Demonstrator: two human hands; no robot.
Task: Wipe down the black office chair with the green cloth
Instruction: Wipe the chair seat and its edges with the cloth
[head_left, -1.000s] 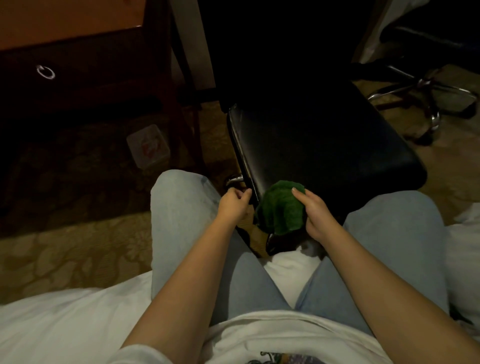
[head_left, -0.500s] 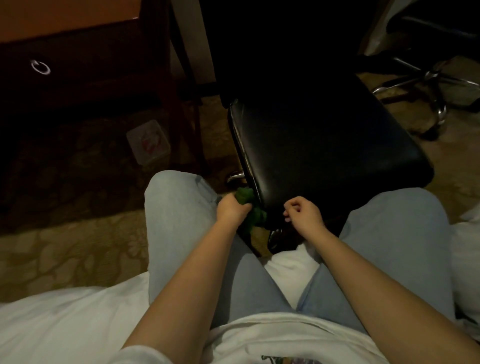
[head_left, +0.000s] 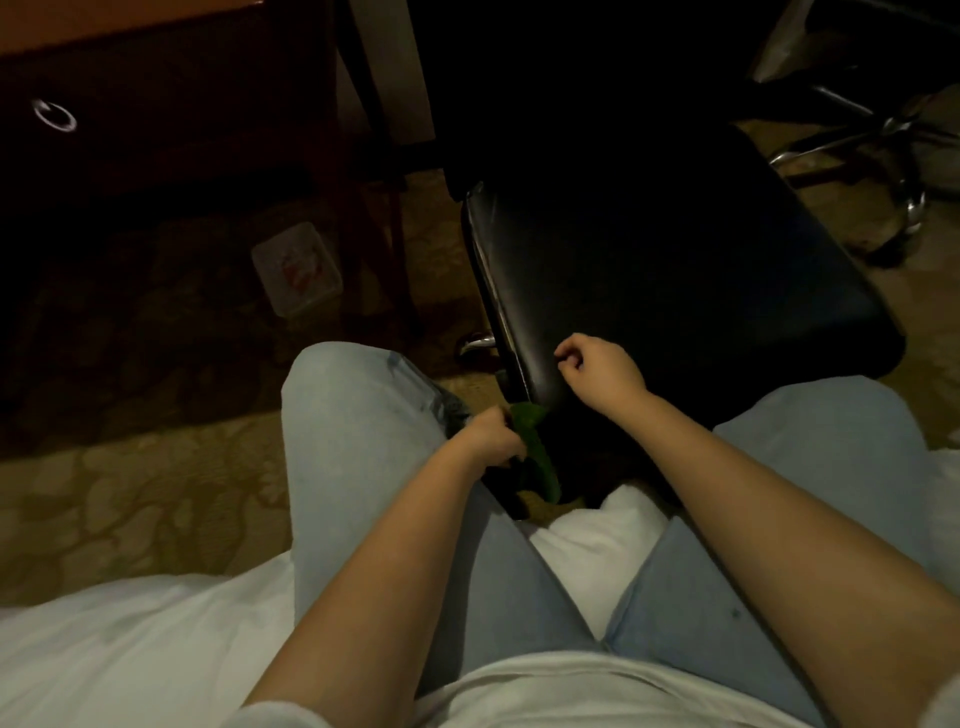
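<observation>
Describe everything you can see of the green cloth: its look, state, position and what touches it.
The green cloth looks like soft, dark green fabric, bunched and creased rather than spread flat. The left hand grips it from its left side. Its top sits just under the near left corner of the black office chair seat, and the rest hangs down toward the floor. The hand and shadow hide part of it. The right hand does not touch it.

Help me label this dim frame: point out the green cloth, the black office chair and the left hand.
green cloth (head_left: 540, 457), head view, fold hanging below the fist.
black office chair (head_left: 675, 291), head view, middle of seat cushion.
left hand (head_left: 493, 439), head view, back of the hand.
</observation>
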